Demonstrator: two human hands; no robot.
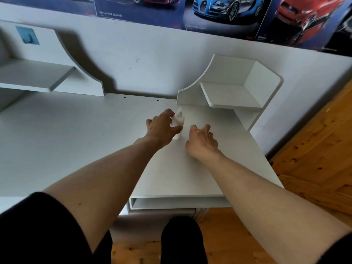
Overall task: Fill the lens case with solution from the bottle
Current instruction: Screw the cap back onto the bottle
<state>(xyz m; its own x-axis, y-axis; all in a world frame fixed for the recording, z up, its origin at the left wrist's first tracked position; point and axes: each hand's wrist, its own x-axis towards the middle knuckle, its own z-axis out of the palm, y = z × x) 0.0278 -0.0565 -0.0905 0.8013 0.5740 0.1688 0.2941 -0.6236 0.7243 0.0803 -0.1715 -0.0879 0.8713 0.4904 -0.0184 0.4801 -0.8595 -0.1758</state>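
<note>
On the white desk (76, 141), toward its far right part, the left hand (162, 128) reaches to the white bottle (178, 122), which stands upright. Its fingers are spread and curled around the bottle's left side, thumb across the front. Just right, the right hand (202, 143) rests on the desk, fingers bent and loosely bunched; whether they pinch anything I cannot tell. A small corner shelf (228, 94) stands beyond.

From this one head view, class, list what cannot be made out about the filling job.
Lens case: not visible; possibly under the right hand.
Bottle: lower body and label covered by the left hand; the grip looks closed.
Bottle tip: too small and blurred to tell whether capped.
</note>
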